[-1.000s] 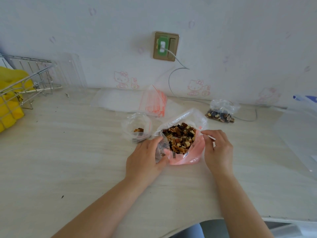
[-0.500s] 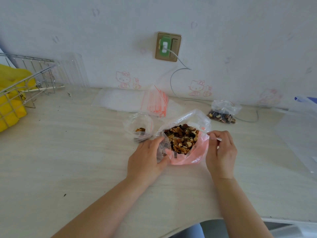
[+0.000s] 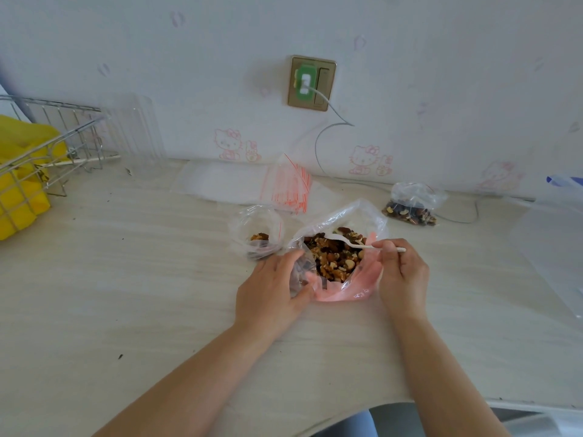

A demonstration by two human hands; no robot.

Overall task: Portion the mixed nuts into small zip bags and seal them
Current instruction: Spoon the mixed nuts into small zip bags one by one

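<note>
A large clear bag with a pink lower part (image 3: 344, 291) stands open in the middle of the table, full of mixed nuts (image 3: 334, 257). My left hand (image 3: 271, 291) grips its left edge. My right hand (image 3: 400, 272) pinches the handle of a white plastic spoon (image 3: 350, 242), whose bowl lies over the nuts. Just left of the big bag stands a small open zip bag (image 3: 257, 234) with a few nuts at its bottom. Another small bag of nuts (image 3: 411, 205) lies at the back right, by the wall.
A stack of empty zip bags with red strips (image 3: 284, 187) lies behind the big bag. A wire basket (image 3: 41, 156) with something yellow stands at far left. A white cable (image 3: 334, 121) hangs from the wall socket. Clear plastic (image 3: 549, 241) covers the table's right side.
My right hand has brought the white spoon out over the nuts; earlier only its handle end showed at the bag's right edge. My left hand stays on the bag.
</note>
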